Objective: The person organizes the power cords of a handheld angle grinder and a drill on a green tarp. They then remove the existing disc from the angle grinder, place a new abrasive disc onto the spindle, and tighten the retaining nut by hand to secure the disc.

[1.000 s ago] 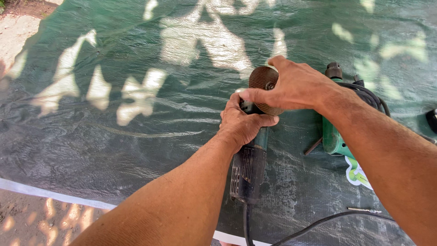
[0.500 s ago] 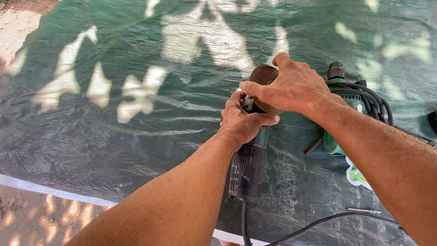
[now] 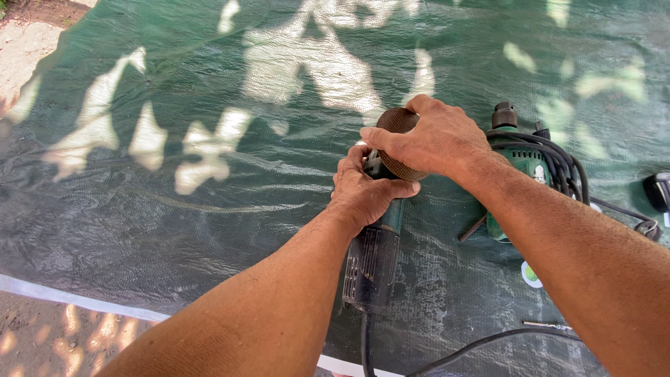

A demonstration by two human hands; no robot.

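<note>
A dark angle grinder [image 3: 373, 258] lies on a green tarp [image 3: 174, 105], its cord trailing toward me. My left hand [image 3: 363, 192] grips the grinder's body just behind the head. My right hand [image 3: 436, 136] is closed over a brown round abrasive disc [image 3: 398, 122] mounted at the head, fingers wrapped on its rim. Most of the grinder's head is hidden under both hands.
A green power drill [image 3: 520, 157] with a coiled black cord lies to the right of the grinder. A small metal key [image 3: 473, 228] rests beside it. A dark object [image 3: 657, 190] sits at the right edge. Bare ground shows at the bottom left and the top left.
My right hand has shifted slightly around the disc; my left hand keeps its hold on the grinder. Nothing else has moved.
</note>
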